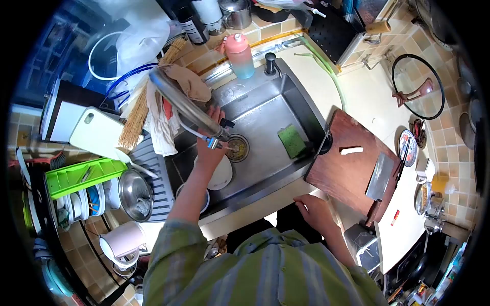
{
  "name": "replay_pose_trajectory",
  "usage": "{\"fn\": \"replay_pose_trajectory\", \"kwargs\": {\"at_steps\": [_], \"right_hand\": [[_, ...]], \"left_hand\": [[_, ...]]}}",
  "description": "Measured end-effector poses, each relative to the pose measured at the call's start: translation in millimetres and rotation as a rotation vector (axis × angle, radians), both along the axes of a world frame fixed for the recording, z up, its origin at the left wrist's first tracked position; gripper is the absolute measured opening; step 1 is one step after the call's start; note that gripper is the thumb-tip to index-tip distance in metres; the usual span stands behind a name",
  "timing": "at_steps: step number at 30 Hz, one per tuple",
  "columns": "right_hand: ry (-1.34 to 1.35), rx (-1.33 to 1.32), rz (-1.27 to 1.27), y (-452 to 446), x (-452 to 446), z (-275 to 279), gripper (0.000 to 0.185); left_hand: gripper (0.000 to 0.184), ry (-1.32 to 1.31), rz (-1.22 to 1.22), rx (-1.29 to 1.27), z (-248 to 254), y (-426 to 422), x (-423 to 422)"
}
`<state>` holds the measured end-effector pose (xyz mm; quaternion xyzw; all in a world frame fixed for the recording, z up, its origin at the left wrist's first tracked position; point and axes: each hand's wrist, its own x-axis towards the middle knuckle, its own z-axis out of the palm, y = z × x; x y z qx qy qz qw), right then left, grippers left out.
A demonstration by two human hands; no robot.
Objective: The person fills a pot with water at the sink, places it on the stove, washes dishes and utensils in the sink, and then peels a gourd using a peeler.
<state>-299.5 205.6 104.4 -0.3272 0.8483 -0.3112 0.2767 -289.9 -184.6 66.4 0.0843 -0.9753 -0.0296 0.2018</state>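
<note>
My left hand (208, 153) reaches over the sink (258, 115), its fingers stretched out behind the faucet (186, 104). The faucet hides part of this hand, so I cannot tell whether it touches the black lever (227, 123). Below the spout is the drain (237, 148), with yellowish bits in it. A white plate (221, 174) lies in the sink beside my left wrist. My right hand (315, 210) hangs at the counter's front edge, loosely curved with thumb and finger apart, and nothing shows in it. Nearest to it is the wooden cutting board (342, 171).
A cleaver (380, 176) and a white piece of food (351, 150) lie on the board. A green sponge (291, 141) sits in the sink. A pink-blue bottle (239, 56) stands behind it. On the left are a metal bowl (136, 195) and a green dish rack (84, 177).
</note>
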Motion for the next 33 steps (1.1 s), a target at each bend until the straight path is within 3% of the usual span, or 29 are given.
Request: {"fn": "replay_pose_trajectory", "kwargs": {"at_steps": [5, 8, 11, 14, 17, 22, 24, 25, 26, 27, 29, 31, 33], "right_hand": [[0.003, 0.012, -0.090, 25.5, 3.2, -10.2, 0.017], [0.016, 0.023, -0.127, 32.8, 4.3, -9.9, 0.016], [0.030, 0.009, -0.146, 31.1, 3.4, -7.1, 0.016], [0.034, 0.001, -0.165, 31.0, 6.5, -8.9, 0.015], [0.031, 0.020, -0.151, 30.6, 7.8, -12.3, 0.015], [-0.114, -0.070, -0.247, 16.4, 1.8, -6.4, 0.018], [-0.207, -0.244, -0.256, -15.4, -18.2, 11.9, 0.021], [-0.308, -0.454, -0.287, -36.7, -26.4, 16.0, 0.026], [-0.331, -0.570, -0.219, -61.2, -39.9, 26.3, 0.028], [-0.319, -0.668, -0.156, -89.0, -54.1, 50.0, 0.031], [0.053, -0.598, -0.094, -135.7, -76.9, 77.3, 0.040], [0.176, -0.590, -0.064, -181.8, -91.3, 77.9, 0.039], [0.019, -0.724, 0.091, -225.1, -110.9, 45.0, 0.035]], "left_hand": [[0.065, -0.254, 0.044, -0.250, -27.5, -47.0, -74.0], [0.067, -0.297, 0.193, -0.366, -51.6, -81.7, -105.9], [0.070, -0.403, 0.306, -0.557, -30.5, -84.4, -113.6], [0.069, -0.551, 0.395, -0.433, -35.7, -94.8, -118.3], [0.063, -0.191, 0.135, -0.315, -26.4, -80.9, -98.4], [0.050, -0.060, -0.008, -0.005, -10.6, -47.0, -42.4], [0.049, -0.004, -0.082, 0.167, -7.9, -38.8, -12.9], [0.050, 0.054, -0.140, 0.289, -9.9, -32.3, 2.4], [0.045, 0.013, -0.061, 0.350, -21.7, -30.0, 18.5], [0.044, -0.026, -0.040, 0.407, -16.9, -18.8, 28.0], [0.040, -0.102, 0.009, 0.516, -7.6, 4.6, 45.7], [0.042, -0.182, 0.009, 0.434, 15.3, 26.1, 64.0], [0.039, -0.143, 0.002, 0.403, -9.6, 26.9, 102.4]]}}
